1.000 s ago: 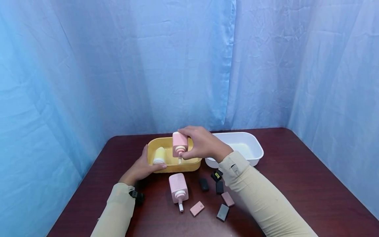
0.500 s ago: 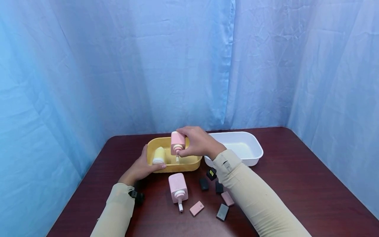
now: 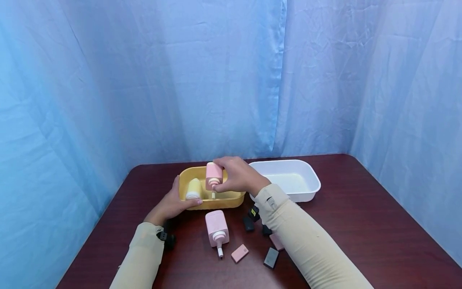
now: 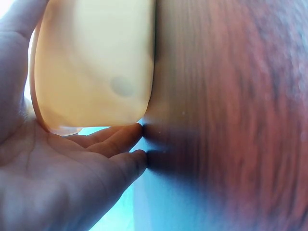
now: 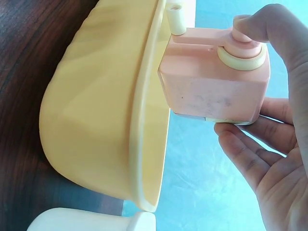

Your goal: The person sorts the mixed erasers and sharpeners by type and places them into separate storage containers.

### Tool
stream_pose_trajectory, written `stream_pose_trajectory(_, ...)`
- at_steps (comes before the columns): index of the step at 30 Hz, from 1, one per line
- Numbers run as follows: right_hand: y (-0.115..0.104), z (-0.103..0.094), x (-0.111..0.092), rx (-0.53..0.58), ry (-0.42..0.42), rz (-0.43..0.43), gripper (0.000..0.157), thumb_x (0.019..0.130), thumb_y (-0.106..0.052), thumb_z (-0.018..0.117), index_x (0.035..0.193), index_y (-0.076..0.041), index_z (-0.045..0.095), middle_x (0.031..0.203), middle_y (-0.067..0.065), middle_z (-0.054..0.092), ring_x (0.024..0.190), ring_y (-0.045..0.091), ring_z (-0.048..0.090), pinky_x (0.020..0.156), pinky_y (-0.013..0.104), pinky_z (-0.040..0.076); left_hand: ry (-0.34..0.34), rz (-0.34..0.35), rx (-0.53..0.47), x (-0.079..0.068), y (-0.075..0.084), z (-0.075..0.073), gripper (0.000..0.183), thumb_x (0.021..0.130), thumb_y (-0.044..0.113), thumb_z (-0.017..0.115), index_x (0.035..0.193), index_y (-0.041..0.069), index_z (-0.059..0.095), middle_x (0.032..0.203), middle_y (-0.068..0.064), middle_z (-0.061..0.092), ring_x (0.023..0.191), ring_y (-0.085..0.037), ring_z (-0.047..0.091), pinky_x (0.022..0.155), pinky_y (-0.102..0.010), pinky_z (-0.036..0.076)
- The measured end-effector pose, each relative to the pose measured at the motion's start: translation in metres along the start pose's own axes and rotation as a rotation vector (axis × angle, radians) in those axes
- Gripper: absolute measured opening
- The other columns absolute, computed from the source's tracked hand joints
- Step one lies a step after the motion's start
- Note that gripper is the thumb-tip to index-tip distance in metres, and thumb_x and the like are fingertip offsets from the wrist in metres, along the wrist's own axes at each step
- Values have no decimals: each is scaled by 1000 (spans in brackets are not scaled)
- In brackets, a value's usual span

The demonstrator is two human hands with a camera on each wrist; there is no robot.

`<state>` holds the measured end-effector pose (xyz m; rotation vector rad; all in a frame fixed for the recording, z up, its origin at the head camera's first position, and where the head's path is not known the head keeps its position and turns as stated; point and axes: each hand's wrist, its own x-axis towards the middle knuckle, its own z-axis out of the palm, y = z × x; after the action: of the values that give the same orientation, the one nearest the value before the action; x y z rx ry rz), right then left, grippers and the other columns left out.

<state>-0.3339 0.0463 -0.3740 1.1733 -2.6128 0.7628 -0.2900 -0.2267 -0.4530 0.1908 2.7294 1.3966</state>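
My right hand (image 3: 240,175) holds a pink pump bottle (image 3: 214,173) over the yellow tub (image 3: 223,204). In the right wrist view the thumb lies on the bottle's pump head and the fingers (image 5: 243,151) support its base. With my left hand (image 3: 171,204) I hold the tub's left end, thumb over the near rim. The left wrist view has its other fingers (image 4: 120,139) against the tub's outer wall. Inside the tub, at the left, lies a pale yellow bottle (image 3: 194,188) with a white end. A second pink pump bottle (image 3: 216,225) lies on the table in front of the tub.
A white tub (image 3: 311,189) stands right of the yellow one. Several small blocks are scattered near the right forearm, among them a pink block (image 3: 240,253), a grey block (image 3: 271,257) and a black block (image 3: 248,224). Blue curtains (image 3: 223,100) hang behind the dark wooden table (image 3: 361,224).
My right hand has shifted slightly left with the pink pump bottle, staying over the yellow tub. The right forearm now covers more of the blocks. My left hand has stayed in place.
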Motion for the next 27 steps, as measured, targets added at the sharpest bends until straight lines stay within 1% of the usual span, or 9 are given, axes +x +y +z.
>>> stream_pose_trajectory(4, -1, 2, 1, -5, -7, 9, 67, 74, -43, 87, 130, -13, 65, 106, -7, 68, 97, 22, 67, 81, 28, 53, 1, -19, 16, 0, -1, 0, 129, 75, 55, 89, 164, 19, 4, 131, -12, 55, 111, -25, 58, 100, -43, 49)
stream_pose_trajectory(8, -1, 4, 2, -13, 2, 6, 69, 74, -41, 87, 132, -11, 65, 108, -6, 68, 99, 24, 68, 83, 29, 53, 0, -22, 18, 0, 0, 0, 129, 75, 55, 89, 164, 19, 3, 132, -13, 55, 112, -26, 58, 101, -45, 50)
stream_pose_trajectory(12, 0, 7, 3, -28, -14, 6, 60, 75, -41, 87, 125, -15, 66, 103, -7, 66, 95, 22, 66, 81, 29, 52, 1, -24, 25, 0, 0, 0, 131, 75, 56, 88, 165, 18, 1, 134, -13, 54, 114, -27, 58, 103, -46, 49)
stream_pose_trajectory(15, 0, 11, 3, -33, -29, 19, 62, 75, -43, 86, 126, -14, 66, 105, -6, 67, 95, 20, 66, 82, 29, 52, -1, -21, 32, 0, 0, 0, 132, 75, 57, 88, 165, 17, -1, 136, -14, 54, 115, -27, 57, 104, -46, 48)
stream_pose_trajectory(18, 0, 14, 3, -48, -31, 24, 69, 75, -44, 86, 132, -12, 65, 112, -4, 69, 100, 21, 67, 86, 30, 53, -3, -20, 32, 0, 0, 0, 132, 74, 57, 88, 165, 17, 0, 137, -14, 53, 115, -27, 57, 104, -47, 48)
stream_pose_trajectory(21, 1, 17, 3, -69, -28, 22, 70, 74, -45, 85, 132, -11, 65, 114, -3, 69, 103, 19, 66, 90, 30, 53, -1, -19, 31, 0, 0, 1, 131, 74, 56, 88, 165, 18, 2, 136, -13, 54, 115, -27, 57, 104, -45, 47)
stream_pose_trajectory(23, 1, 19, 3, -76, -28, 21, 68, 74, -46, 85, 130, -13, 65, 112, -4, 68, 102, 17, 65, 90, 30, 52, -1, -12, 28, 0, 0, 1, 129, 74, 55, 89, 164, 19, 3, 135, -13, 54, 115, -26, 57, 103, -44, 47)
stream_pose_trajectory(27, 2, 21, 3, -58, -36, 21, 57, 73, -43, 86, 120, -18, 66, 101, -9, 66, 94, 14, 63, 85, 28, 51, 0, -6, 27, -1, 1, 2, 128, 75, 54, 89, 164, 19, 4, 134, -13, 53, 114, -26, 57, 102, -44, 48)
